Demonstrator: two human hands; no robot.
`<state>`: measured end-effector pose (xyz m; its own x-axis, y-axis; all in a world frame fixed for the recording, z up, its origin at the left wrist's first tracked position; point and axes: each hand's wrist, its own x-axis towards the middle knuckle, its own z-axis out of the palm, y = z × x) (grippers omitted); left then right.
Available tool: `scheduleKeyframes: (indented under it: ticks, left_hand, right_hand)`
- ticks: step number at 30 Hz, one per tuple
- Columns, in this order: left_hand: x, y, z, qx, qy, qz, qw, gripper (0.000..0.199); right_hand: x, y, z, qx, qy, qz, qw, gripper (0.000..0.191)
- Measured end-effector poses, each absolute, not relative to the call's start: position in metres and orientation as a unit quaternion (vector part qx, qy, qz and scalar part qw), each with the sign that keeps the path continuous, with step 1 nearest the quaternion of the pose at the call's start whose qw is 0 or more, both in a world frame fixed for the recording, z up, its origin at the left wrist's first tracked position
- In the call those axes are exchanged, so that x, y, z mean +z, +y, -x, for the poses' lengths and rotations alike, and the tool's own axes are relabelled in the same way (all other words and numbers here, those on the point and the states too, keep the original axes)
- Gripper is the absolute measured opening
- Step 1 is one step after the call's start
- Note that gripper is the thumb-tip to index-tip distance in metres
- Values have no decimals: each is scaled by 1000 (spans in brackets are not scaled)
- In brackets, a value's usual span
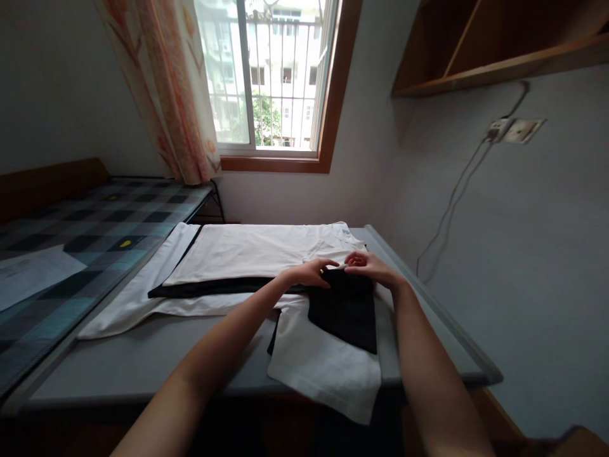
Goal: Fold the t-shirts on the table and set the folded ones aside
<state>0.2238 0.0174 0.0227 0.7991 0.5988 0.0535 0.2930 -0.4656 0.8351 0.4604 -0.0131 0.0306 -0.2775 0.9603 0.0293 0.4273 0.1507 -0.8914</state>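
A white shirt [247, 251] is layered over black cloth [342, 308], pinched by the right grip [373, 266]. The left grip [309, 273] is parted.

Daylight comes from the window [280, 82], its outside view overexposed. Indoors it is dim; the shelf [499, 68] sinks into shadow, the cord [451, 193] casts a soft shadow, and the black cloth [345, 311] shows little detail. Wide-angle stretch distorts the edges.
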Motion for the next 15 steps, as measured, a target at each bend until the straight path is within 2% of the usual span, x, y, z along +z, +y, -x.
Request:
scheduleKeyframes:
  ticks: [3,8,12,15]
  left_hand:
    - [24,25,-218,211,334,-755,523,57]
    - [25,27,-220,326,405,-644,561,28]
    - [23,26,-223,362,409,-630,551,14]
    - [23,25,-224,379,392,-633,550,10]
  right_hand:
    - [36,-20,-458,426,-733,469,249,51]
    - [34,-21,-457,411,-742,482,222,63]
    - [30,-14,-463,443,-697,502,256,46]
    - [28,-10,-468,408,-670,535,314,34]
